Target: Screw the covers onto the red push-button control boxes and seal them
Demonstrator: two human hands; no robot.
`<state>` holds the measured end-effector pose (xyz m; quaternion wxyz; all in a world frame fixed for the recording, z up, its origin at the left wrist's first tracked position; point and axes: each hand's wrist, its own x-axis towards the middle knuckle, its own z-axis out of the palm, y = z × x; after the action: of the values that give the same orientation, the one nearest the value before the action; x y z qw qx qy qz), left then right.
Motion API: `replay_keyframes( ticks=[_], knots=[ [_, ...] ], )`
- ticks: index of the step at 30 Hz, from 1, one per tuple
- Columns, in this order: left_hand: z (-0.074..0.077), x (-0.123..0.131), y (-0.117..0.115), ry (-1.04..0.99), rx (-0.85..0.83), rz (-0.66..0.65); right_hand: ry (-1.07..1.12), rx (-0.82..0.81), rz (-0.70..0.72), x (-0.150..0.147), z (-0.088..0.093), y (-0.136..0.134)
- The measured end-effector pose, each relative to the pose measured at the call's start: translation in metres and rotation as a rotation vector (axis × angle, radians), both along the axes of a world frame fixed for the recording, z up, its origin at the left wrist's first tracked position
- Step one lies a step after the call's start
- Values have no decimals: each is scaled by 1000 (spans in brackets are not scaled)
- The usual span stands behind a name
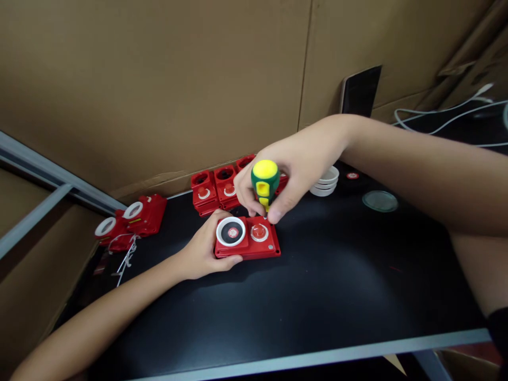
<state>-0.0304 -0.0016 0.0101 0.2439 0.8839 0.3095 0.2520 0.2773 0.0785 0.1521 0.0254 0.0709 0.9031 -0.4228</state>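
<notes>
A red alarm-like box (pixel 248 251) lies on the black tabletop, with a white-ringed dark disc (pixel 231 232) on its left and a red dome (pixel 259 232) on its right. My left hand (pixel 204 246) grips the box by its left end, thumb along the near side and fingers behind. In my right hand (pixel 293 169) is a screwdriver (pixel 265 177) with a yellow and green handle, held upright. Its lower end is over the box's far right corner, beside a small screw; my fingers partly hide the tip.
Several similar red housings (pixel 212 190) stand behind, partly covered by my right hand. Two more with white rings (pixel 145 211) sit at the left. To the right are stacked white rings (pixel 324 182), a clear disc (pixel 380 201) and a round red label (pixel 352 175). Cardboard (pixel 178 95) walls the back.
</notes>
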Motion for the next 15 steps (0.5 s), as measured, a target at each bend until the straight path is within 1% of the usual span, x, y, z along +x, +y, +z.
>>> replay_keyframes(
  ticks=[3,5,8,15],
  knots=[
    [1,0,-1,8,-5,11,33,152,-90,-1,-3,0],
    [1,0,-1,12,-10,20,43,205,-153,-1,-3,1],
    [1,0,-1,13,-15,24,43,194,-181,1,1,0],
    [2,2,-1,9,-26,23,15,117,-142,8,14,-7]
  ],
)
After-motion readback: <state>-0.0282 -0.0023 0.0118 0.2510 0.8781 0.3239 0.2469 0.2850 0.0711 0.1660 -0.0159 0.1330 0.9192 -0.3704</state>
